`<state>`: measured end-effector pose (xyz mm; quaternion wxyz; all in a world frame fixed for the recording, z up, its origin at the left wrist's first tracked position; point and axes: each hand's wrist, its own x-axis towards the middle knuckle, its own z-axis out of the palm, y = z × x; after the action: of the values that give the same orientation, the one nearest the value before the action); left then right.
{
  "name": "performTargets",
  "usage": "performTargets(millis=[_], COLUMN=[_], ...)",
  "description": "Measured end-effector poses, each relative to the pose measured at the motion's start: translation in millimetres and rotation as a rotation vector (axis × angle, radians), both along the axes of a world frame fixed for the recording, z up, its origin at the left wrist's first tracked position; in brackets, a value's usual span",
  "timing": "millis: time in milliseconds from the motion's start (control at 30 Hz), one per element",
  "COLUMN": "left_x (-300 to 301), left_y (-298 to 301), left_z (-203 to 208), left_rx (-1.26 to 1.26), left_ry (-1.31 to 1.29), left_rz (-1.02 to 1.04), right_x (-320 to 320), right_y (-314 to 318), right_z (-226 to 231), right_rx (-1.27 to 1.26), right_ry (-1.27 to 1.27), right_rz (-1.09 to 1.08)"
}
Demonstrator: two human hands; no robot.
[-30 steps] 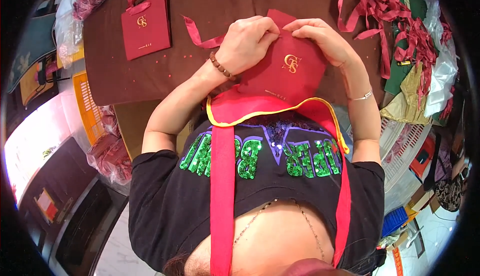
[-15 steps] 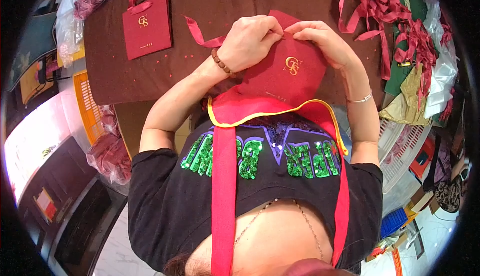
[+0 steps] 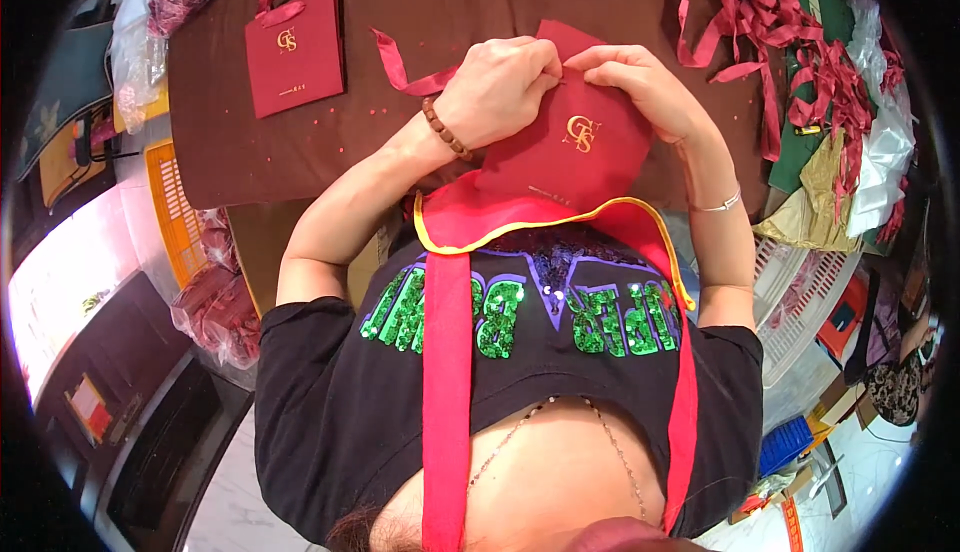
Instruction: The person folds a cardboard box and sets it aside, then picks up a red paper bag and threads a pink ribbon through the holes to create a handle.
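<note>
A dark red paper gift bag (image 3: 565,157) with gold printing lies tilted on the table in front of me, its lower end near my apron. At its upper part, my left hand (image 3: 503,90) is closed in a pinch. My right hand (image 3: 640,87) pinches the bag from the other side, its fingertips almost touching the left ones. Whatever small piece sits between the fingertips is too hidden to make out. A red ribbon (image 3: 398,64) runs out on the table to the left of my left hand; where it ends under the hand is hidden.
On the brown-covered table (image 3: 215,157), a similar red bag (image 3: 295,57) with ribbon handles lies at the far left. A tangle of red ribbons (image 3: 745,27) spreads at the right. Orange crate (image 3: 175,212) and plastic-wrapped red goods (image 3: 215,317) stand left of the table.
Both hands stay at the same spot on the bag, with only slight finger shifts. The bag has barely moved.
</note>
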<state>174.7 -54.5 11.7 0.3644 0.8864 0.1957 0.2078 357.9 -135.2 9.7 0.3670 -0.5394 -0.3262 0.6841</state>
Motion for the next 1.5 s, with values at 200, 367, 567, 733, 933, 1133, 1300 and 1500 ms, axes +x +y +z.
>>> performTargets(millis=[200, 367, 567, 733, 933, 1133, 1300, 1500], left_x=[-7, -9, -4, -3, -2, -4, -1, 3], left_y=[4, 5, -6, -6, -3, 0, -3, -8], left_z=[-5, -3, -3, -2, 2, 3, 17, 5], left_rx=[0.002, -0.055, 0.005, 0.049, 0.047, 0.027, -0.209, -0.122], left_ry=[0.026, 0.047, 0.039, -0.050, -0.039, 0.120, 0.108, 0.046], left_rz=[0.016, 0.069, 0.061, 0.047, 0.028, 0.034, 0.018, 0.022], right_x=[2, 5, 3, 3, 1, 0, 6, 8], right_y=[-3, -3, -3, -5, -8, -10, -7, -6], right_z=[0, -4, 3, -1, 1, 0, 4, 1], right_rx=[-0.034, -0.037, -0.087, -0.038, 0.002, 0.031, 0.002, -0.008], right_ry=[0.011, 0.052, 0.043, 0.052, 0.070, 0.076, 0.118, 0.131], right_rz=[-0.002, -0.008, 0.016, 0.001, -0.003, 0.027, 0.002, -0.010])
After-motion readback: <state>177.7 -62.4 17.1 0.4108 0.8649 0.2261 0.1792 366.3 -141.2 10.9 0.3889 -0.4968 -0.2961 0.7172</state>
